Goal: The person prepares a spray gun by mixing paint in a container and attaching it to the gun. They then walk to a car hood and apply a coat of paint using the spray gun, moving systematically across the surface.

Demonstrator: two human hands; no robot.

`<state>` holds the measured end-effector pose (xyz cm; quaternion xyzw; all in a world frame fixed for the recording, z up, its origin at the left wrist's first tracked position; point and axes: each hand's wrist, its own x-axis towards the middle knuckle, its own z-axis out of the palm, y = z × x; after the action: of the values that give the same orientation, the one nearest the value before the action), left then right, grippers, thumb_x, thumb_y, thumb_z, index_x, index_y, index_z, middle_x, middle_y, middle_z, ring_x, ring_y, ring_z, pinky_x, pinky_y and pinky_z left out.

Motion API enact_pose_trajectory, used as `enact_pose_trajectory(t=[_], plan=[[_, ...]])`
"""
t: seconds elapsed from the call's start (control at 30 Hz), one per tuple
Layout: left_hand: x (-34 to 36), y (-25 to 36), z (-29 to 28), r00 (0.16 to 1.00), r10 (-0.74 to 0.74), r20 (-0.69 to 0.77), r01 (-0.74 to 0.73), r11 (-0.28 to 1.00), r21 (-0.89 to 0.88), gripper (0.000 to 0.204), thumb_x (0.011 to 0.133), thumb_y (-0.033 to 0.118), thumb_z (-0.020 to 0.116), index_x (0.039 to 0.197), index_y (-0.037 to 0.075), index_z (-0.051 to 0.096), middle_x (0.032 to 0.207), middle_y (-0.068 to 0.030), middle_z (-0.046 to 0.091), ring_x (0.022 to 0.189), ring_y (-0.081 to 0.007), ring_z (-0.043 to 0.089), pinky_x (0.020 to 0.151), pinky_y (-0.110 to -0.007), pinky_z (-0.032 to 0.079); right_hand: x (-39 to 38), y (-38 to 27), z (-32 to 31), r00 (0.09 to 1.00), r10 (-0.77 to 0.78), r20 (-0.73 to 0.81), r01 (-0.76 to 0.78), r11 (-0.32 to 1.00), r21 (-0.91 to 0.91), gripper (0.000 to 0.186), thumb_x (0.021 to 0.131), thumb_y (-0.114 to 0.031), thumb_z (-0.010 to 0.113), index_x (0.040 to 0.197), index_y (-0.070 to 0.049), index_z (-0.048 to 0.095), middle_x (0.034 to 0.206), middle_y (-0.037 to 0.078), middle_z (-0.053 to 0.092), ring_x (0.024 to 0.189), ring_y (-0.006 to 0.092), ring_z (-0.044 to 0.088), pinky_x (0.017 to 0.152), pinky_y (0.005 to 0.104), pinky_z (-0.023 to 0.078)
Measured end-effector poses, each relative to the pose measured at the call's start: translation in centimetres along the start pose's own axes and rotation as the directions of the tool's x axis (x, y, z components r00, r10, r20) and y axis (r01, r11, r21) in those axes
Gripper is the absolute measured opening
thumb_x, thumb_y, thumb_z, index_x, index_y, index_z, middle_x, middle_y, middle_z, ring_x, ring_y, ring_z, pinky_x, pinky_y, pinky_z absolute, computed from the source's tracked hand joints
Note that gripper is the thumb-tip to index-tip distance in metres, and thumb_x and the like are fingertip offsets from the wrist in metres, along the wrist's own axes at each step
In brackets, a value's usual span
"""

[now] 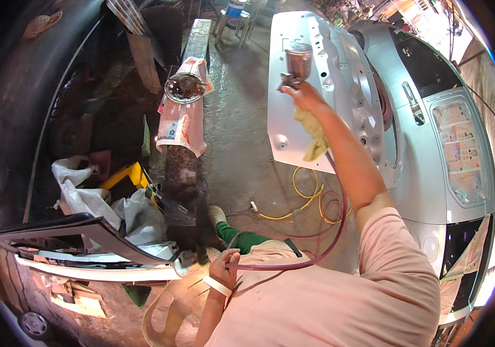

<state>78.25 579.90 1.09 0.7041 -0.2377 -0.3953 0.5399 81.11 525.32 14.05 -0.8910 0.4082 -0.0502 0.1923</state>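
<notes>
My right arm reaches forward over a silver-painted car panel (pixel 293 118) with several holes and ridges. In my right hand (pixel 305 97) is a spray gun (pixel 298 66) with a cup on top, held above the panel's left part. A yellowish cloth (pixel 313 136) hangs below that hand. From under the right forearm a dark red air hose (pixel 343 214) curves down and across my body. My left hand (pixel 224 269) is closed around this hose near my waist, a white band on its wrist.
A silver car body (pixel 418 168) with paper-masked windows stands at the right. Yellow hose (pixel 282 217) coils on the floor. On a bench with newspaper (pixel 181 124) rests a round metal part (pixel 185 87). Dark trim (pixel 85 231) and white sacks (pixel 85 194) lie left; a plastic chair (pixel 169 306) is beside me.
</notes>
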Motion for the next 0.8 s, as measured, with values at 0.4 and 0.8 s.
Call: enact_pose_trajectory(t=[0.4,0.8], plan=[[3.6,3.5,1.6,0.999,0.029,0.017,-0.029,0.999,0.016,0.033,0.101,0.034,0.064,0.107,0.003,0.072,0.08,-0.0142,0.072,0.075,-0.0202,0.07,0.069,-0.032,0.053,5.0,6.6,-5.8,0.991,0.133,0.009,-0.133,0.991,0.015,0.052,0.091,-0.052,0.067,0.12,-0.01,0.071,0.092,0.016,0.072,0.086,0.0312,0.07,0.081,0.0451,0.051],[7.2,3.9,2.2,0.996,0.008,0.084,-0.009,1.0,0.016,0.028,0.103,0.028,0.063,0.106,0.002,0.072,0.066,-0.0062,0.062,0.061,-0.0094,0.056,0.056,-0.028,0.046,6.2,14.9,-17.3,0.914,0.195,-0.357,-0.303,0.911,-0.279,0.046,0.093,-0.043,0.069,0.127,-0.011,0.068,0.115,0.02,0.073,0.108,0.0332,0.069,0.092,0.0431,0.051]])
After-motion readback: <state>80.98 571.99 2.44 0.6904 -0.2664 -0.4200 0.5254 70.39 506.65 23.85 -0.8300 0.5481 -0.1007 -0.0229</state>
